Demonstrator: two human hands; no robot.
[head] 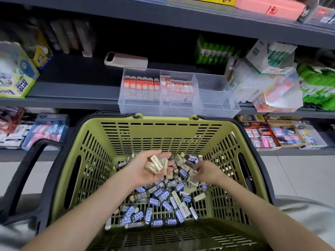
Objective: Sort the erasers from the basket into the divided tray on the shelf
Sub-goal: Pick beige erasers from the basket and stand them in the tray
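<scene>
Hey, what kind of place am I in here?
Probably a stationery shop: metal shelves stocked with boxes of glue sticks, a green shopping basket holding loose erasers, and a part-filled divided tray.

Phone (pixel 126 60): pale pink case, lying flat, camera end to the left.
Glue box (pixel 17 77): yellow-green, printed "POWER GLUE", far left.
Green sticks (pixel 212 51): upright rows, right of centre, at the back.
White carton (pixel 268 57): tilted, holds green-capped sticks.
Pink box (pixel 270 6): top right, red character printed on it.
Red carton (pixel 261 134): marked "2B", lower right.
Floor (pixel 299 171): pale tiles.
</scene>
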